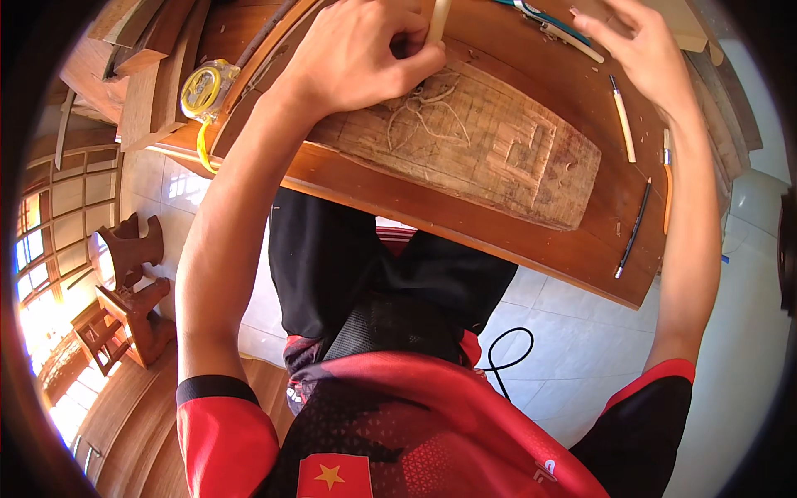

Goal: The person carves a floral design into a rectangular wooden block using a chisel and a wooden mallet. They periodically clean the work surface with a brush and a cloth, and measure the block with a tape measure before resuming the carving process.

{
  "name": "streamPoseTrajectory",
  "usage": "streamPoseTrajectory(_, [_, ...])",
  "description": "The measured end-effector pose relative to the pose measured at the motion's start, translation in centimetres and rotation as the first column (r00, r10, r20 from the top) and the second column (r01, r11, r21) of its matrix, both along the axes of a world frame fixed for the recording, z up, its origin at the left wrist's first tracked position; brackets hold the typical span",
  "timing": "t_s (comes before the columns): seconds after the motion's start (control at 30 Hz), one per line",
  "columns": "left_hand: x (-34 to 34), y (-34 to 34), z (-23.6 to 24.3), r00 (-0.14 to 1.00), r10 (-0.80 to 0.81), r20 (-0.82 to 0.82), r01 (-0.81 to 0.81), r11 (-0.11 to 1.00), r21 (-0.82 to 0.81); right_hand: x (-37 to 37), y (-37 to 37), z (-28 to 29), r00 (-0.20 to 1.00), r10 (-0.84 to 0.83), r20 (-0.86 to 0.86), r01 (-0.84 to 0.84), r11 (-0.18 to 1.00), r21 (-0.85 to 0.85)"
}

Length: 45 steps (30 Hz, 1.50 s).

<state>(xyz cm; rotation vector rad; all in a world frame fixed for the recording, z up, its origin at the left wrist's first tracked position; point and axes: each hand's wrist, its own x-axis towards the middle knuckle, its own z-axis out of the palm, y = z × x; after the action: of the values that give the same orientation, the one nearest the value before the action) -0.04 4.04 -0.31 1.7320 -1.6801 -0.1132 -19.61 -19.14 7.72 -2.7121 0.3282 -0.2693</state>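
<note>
My left hand [365, 58] is closed around a pale-handled carving tool [439, 21] over the left part of a wooden board [498, 141]. The handle points up toward the top edge of the picture, and the hand hides most of the tool's lower end. Carved or drawn outlines of a leaf-like shape and a blocky raised figure show on the board. My right hand [635, 41] is off the board at the upper right, thumb and fingers apart, its fingertips partly cut off. Nearest to it lie a teal tool [552, 21] and a pale-handled stick [585, 50].
A slim carving tool [623, 120], a dark pencil [634, 228] and an orange-handled tool [667, 183] lie along the table's right side. A yellow tape measure [203, 93] sits at the left edge, beside stacked planks [162, 91]. Wooden stools [129, 307] stand on the floor.
</note>
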Motion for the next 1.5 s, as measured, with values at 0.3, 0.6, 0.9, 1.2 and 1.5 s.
streamPoseTrajectory(0.3, [-0.1,0.2,0.9,0.998,0.062,0.01,-0.063,0.987,0.148,0.5,0.7,0.5,0.99,-0.114,-0.077,0.115,0.993,0.005])
streamPoseTrajectory(0.6, [0.3,-0.2,0.1,0.999,-0.013,0.032,0.013,1.0,0.004,-0.2,1.8,0.3,0.997,0.037,-0.071,-0.038,0.999,-0.024])
streamPoseTrajectory(0.9, [-0.1,0.1,0.1,0.997,0.028,0.067,-0.032,0.998,0.053,0.4,0.1,-0.8,0.997,-0.071,-0.038,0.071,0.997,0.005])
streamPoseTrajectory(1.2, [0.3,-0.4,0.0,1.0,0.011,0.023,-0.011,1.0,0.003,0.5,3.0,-0.4,0.985,-0.155,0.069,0.157,0.987,-0.02])
streamPoseTrajectory(1.5, [-0.1,-0.5,1.1,0.999,0.032,0.039,-0.035,0.997,0.074,0.3,1.1,0.4,0.975,-0.2,-0.1,0.204,0.979,0.026])
